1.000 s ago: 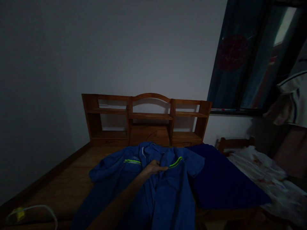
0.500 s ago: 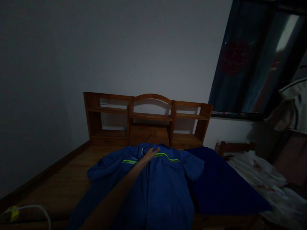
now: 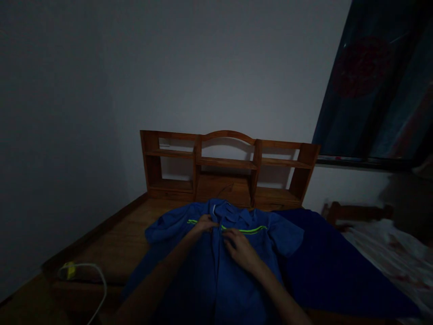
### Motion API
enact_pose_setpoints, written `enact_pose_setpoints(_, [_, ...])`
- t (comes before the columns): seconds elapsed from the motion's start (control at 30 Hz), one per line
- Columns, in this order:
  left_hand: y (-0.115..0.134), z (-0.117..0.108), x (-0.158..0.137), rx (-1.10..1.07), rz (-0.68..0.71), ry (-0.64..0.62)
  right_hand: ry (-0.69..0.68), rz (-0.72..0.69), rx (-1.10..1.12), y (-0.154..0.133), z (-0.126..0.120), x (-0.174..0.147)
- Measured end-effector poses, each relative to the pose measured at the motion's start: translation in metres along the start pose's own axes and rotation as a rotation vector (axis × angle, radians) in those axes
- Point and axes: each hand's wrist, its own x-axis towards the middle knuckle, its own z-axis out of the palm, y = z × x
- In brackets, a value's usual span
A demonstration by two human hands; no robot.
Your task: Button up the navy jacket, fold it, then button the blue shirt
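A blue short-sleeved work shirt [image 3: 243, 275] with bright yellow-green stripes across the chest lies front side up, its collar toward the headboard. At the front opening below the collar, my left hand [image 3: 205, 223] has its fingers closed on the shirt's edge. My right hand [image 3: 241, 250] rests on the other side of the opening, just below the stripe. Its fingers are bent and its thumb stands apart from them, touching the cloth. Dim light hides the fingertips and any buttons.
The shirt lies on a wooden bed board [image 3: 111, 239] in front of a shelved wooden headboard [image 3: 225, 164]. Dark blue cloth [image 3: 331, 266] spreads at the right. Beyond it is whitish plastic sheeting [image 3: 389, 248]. A pale cable [image 3: 98, 268] with a yellow piece lies at the left edge.
My right hand has come into view and onto the shirt. My left hand has moved slightly down along the front opening. The view has shifted left.
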Motion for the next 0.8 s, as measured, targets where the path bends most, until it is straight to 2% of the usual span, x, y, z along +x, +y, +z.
enact_pose_setpoints(0.1, [0.000, 0.002, 0.004, -0.002, 0.079, 0.099, -0.139, 0.046, -0.093, 0.035, 0.025, 0.020])
enact_pose_setpoints(0.2, [-0.003, -0.003, 0.015, -0.003, 0.149, 0.164, -0.193, 0.157, -0.175, 0.072, 0.032, 0.036])
enact_pose_setpoints(0.3, [-0.008, -0.001, 0.031, -0.031, 0.183, 0.132, -0.236, 0.314, -0.144, 0.096, 0.024, 0.056])
enact_pose_setpoints(0.4, [-0.012, 0.006, 0.045, -0.071, 0.210, 0.058, -0.247, 0.422, -0.102, 0.104, 0.020, 0.075])
enact_pose_setpoints(0.47, [-0.014, 0.008, 0.051, -0.083, 0.249, 0.025, -0.174, 0.431, -0.125, 0.106, 0.025, 0.081])
enact_pose_setpoints(0.53, [-0.016, 0.008, 0.053, -0.036, 0.354, 0.004, -0.054, 0.410, -0.178, 0.108, 0.034, 0.081])
enact_pose_setpoints(0.6, [-0.020, 0.005, 0.053, 0.121, 0.495, -0.006, 0.026, 0.368, -0.231, 0.111, 0.043, 0.078])
enact_pose_setpoints(0.67, [-0.025, -0.001, 0.054, 0.327, 0.583, -0.017, 0.025, 0.337, -0.249, 0.114, 0.048, 0.076])
enact_pose_setpoints(0.73, [-0.029, -0.007, 0.058, 0.443, 0.591, -0.022, 0.021, 0.307, -0.234, 0.115, 0.048, 0.077])
enact_pose_setpoints(0.8, [-0.032, -0.013, 0.065, 0.417, 0.574, 0.020, 0.042, 0.253, -0.203, 0.114, 0.045, 0.080])
